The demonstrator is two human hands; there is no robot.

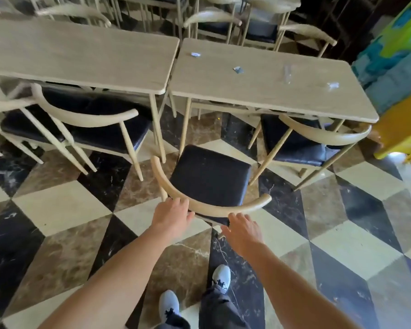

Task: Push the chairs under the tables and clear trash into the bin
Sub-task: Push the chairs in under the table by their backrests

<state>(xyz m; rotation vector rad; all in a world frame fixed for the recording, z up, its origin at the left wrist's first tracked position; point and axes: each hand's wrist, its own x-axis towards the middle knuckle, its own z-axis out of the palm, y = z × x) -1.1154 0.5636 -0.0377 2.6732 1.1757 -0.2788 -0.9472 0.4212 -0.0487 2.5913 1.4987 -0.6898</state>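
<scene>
Against left hand (173,213), right hand (243,231), chair backrest (252,205)

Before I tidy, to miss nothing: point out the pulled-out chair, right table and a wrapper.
pulled-out chair (209,176), head view, black seat.
right table (259,91), head view, bare tabletop.
wrapper (238,70), head view, its middle.

Pale wood, glossy floor (57,205)
Matt wood-grain table (259,91) top; chair (209,176) seat blk leather-look w/ sheen; polished marble-look tiles.

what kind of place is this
Probably a cafe or canteen dining area: rows of matching tables and curved-back chairs, with small wrapper scraps left on one tabletop.
</scene>
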